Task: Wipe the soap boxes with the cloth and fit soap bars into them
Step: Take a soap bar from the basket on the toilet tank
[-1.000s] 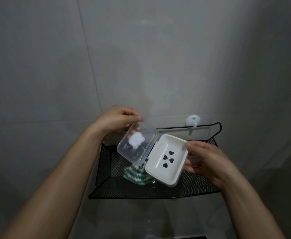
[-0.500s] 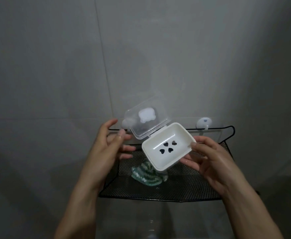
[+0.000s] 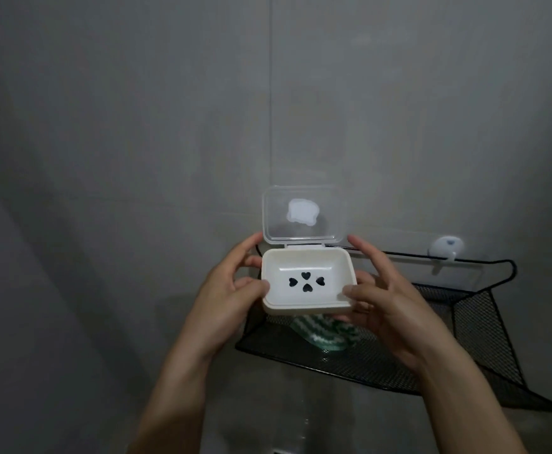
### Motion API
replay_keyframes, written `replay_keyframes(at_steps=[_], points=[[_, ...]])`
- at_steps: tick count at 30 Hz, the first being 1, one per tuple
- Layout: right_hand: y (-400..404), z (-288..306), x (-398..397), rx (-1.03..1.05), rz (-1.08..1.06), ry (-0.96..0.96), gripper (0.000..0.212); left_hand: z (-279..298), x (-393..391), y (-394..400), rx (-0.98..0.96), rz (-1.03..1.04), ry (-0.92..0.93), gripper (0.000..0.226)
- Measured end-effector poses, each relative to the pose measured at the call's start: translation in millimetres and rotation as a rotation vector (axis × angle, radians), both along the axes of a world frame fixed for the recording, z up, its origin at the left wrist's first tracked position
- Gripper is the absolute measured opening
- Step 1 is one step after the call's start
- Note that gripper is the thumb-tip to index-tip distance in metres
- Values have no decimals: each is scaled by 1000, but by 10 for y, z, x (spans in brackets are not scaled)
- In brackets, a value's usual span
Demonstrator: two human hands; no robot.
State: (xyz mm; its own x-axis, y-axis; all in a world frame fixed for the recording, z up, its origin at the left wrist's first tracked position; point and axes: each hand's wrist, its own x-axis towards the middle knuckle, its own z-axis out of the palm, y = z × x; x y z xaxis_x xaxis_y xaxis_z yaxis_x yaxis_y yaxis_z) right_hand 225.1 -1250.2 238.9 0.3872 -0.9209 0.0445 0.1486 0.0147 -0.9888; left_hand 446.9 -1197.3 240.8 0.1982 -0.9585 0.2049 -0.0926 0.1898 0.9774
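1. Soap box (image 3: 308,282) now level and square to the camera, held in the air above the wire shelf (image 3: 471,326); a second ago tilted and turned.
2. Clear lid (image 3: 302,213) upright on its rear hinge, fully open; tray bare, four heart drain holes, no bar inside.
3. Left hand (image 3: 227,290) newly on the box: grip curled round the left edge. Right hand (image 3: 384,298) likewise pinching the right edge.
4. Striped cloth (image 3: 317,332) lying untouched on the shelf, directly under the box.
5. Wiping likely next; needs one hand freed.
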Motion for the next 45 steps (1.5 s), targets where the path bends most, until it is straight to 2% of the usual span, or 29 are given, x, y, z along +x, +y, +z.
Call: replay_keyframes(at_steps=[6,10,15,22,28,34,45], points=[[-146,23,348,-53,97,15,55,5,122,303,14,136,7,72],[-191,-18,595,-116,172,38,48,4,138,578,22,320,3,74],[-105,-91,848,-141,311,53,53,0,-6,974,40,572,12,73],[312,-321,1030,-147,641,73,59,-212,-351,1736,99,945,-69,71],[939,-451,1120,-166,891,117,55,-395,-674,2455,215,1259,-190,69],[1686,-468,1173,-191,1086,119,51,-491,-1035,3231,211,1488,-158,67],[3886,-480,1279,-289,1481,56,49,-559,-1795,5265,337,1926,-142,62]])
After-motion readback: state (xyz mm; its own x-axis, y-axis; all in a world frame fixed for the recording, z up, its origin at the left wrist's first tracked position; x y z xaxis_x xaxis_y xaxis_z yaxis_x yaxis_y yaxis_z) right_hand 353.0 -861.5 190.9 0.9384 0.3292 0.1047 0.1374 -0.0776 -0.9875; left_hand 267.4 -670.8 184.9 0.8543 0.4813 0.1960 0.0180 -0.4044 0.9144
